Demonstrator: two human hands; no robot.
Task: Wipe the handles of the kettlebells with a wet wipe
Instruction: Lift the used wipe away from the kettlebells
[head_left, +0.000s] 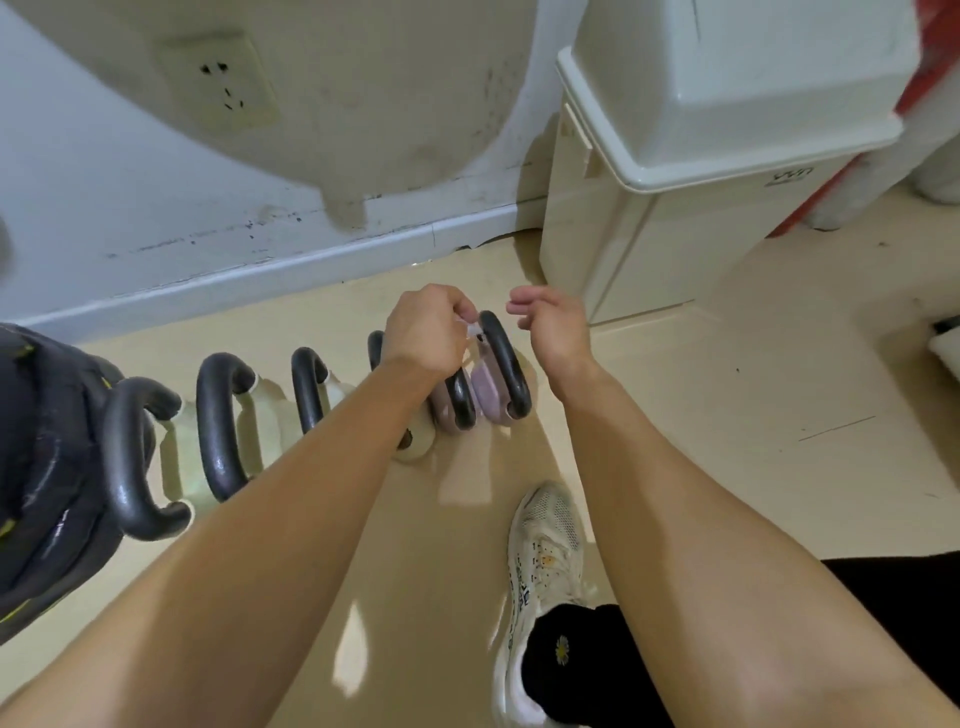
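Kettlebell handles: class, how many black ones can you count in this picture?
6 in a row: far-left handle, second, third, fourth partly behind the left hand, fifth, sixth at the right end. The forearm may hide others.

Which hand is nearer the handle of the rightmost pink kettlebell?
Left. The left hand pinches a small wipe right at the handle's top; the right hand hangs loosely open to its right.
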